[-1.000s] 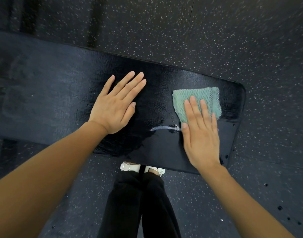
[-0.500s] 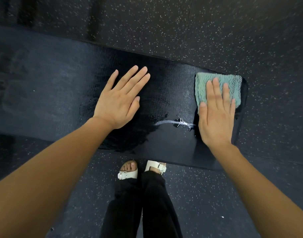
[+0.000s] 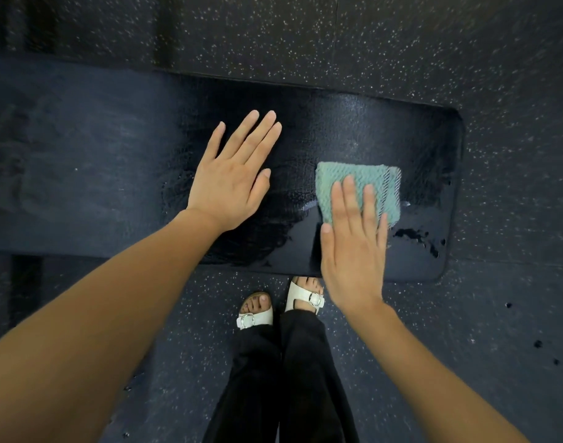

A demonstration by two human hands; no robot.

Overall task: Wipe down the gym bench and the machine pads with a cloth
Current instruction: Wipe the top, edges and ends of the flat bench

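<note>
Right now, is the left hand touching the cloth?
Apart. Head view: the left hand lies flat on the bench, with bare pad showing between it and the cloth under the right hand.

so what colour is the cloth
Teal green, with a pale striped edge on its right side. The head view shows the cloth best.

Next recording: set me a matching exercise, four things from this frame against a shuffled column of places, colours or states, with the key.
Things:
1. left hand
2. right hand
3. cloth
4. sandals

States:
A. white, on the floor
B. flat on the bare bench
C. teal, partly under a hand
D. pressing the cloth

Pairs: 1-B, 2-D, 3-C, 4-A
</note>
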